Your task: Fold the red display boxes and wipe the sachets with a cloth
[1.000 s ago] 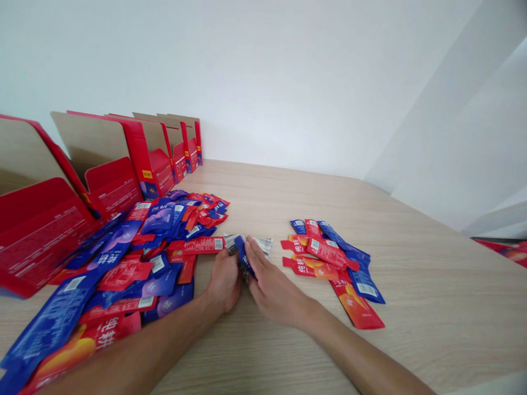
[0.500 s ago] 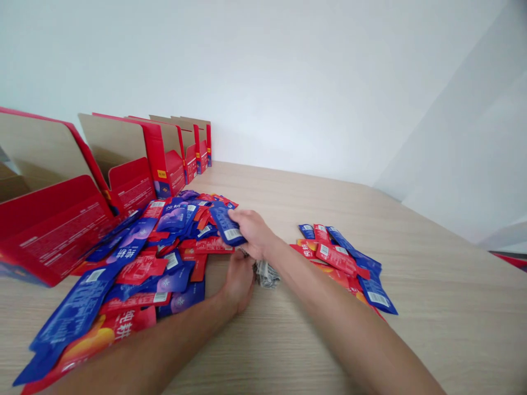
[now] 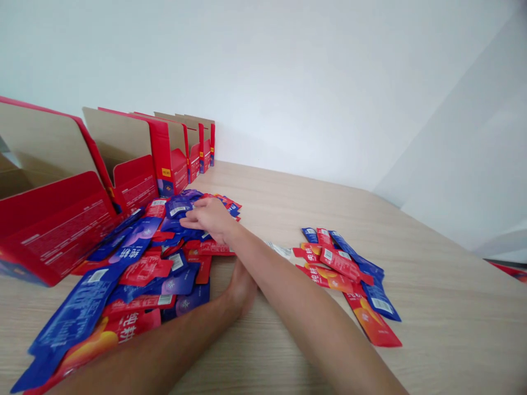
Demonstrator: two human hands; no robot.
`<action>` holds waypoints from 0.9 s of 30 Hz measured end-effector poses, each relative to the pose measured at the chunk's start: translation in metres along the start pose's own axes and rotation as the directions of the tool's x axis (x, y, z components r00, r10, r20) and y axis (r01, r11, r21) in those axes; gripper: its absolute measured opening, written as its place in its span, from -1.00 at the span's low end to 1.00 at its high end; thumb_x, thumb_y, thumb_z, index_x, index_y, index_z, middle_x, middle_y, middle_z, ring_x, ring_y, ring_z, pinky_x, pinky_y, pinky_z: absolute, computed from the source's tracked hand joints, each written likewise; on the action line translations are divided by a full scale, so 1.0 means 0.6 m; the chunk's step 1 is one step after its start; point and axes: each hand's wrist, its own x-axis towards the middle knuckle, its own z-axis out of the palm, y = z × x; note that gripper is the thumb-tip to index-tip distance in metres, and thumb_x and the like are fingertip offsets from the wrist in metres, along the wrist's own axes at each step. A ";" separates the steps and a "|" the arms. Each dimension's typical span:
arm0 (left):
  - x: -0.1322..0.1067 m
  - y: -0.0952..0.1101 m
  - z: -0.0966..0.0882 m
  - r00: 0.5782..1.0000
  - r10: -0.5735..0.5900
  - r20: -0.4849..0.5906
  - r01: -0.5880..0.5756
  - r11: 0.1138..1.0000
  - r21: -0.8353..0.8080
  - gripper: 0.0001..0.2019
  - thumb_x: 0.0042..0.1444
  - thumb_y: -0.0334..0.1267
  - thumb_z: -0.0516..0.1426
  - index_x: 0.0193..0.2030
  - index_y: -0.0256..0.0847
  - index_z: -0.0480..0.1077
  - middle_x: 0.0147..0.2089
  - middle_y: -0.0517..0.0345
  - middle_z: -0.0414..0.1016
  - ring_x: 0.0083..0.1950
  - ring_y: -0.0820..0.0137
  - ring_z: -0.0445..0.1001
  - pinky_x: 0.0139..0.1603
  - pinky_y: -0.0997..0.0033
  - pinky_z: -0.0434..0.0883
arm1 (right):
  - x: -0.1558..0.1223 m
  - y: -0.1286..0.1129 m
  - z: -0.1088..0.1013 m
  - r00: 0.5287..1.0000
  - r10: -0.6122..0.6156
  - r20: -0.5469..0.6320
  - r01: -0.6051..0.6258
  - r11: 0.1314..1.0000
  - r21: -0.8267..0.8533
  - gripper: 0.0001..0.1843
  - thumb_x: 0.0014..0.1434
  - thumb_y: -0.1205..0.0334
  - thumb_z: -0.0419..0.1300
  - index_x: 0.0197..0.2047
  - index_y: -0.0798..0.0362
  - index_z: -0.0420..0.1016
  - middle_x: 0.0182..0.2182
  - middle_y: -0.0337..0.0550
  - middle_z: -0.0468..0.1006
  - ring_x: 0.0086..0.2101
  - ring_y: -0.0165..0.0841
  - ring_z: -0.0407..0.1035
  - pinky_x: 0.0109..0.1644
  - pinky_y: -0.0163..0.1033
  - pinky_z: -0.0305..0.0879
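Observation:
My right hand (image 3: 209,219) reaches over the left pile of red and blue sachets (image 3: 142,258). Its fingers are stretched out, and just beyond their tips lies a blue sachet (image 3: 178,206) with a white barcode. My left hand (image 3: 244,288) is low over the table, beside the pile's right edge. The right forearm crosses in front of it and hides its fingers, so what they hold does not show. Past that forearm, part of a whitish-grey, crinkled thing (image 3: 280,250) is visible; its kind is unclear.
Red cartons (image 3: 53,225) with raised flaps stand in a row at the left, running back toward the white wall. A smaller group of red and blue sachets (image 3: 337,263) lies right of my arms on the wooden table (image 3: 444,329). A red object (image 3: 508,270) shows at the far right edge.
My right hand has moved left over the pile and let go of the blue sachet it held. My left hand stays nearly in place, now more covered. The camera view has shifted slightly.

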 end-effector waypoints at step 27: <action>0.012 -0.003 0.020 0.997 -0.068 -0.028 0.071 0.989 0.128 -0.83 -0.04 -0.33 0.39 -0.27 -0.26 0.60 -0.26 0.07 0.68 -0.18 0.21 0.66 -0.08 0.28 0.58 | -0.299 -0.001 -0.490 0.768 -0.540 -0.344 -0.264 0.222 -0.938 -0.79 0.17 0.49 0.25 -0.17 0.03 0.58 -0.59 -0.19 0.45 -0.44 -0.11 0.52 -0.10 0.08 0.39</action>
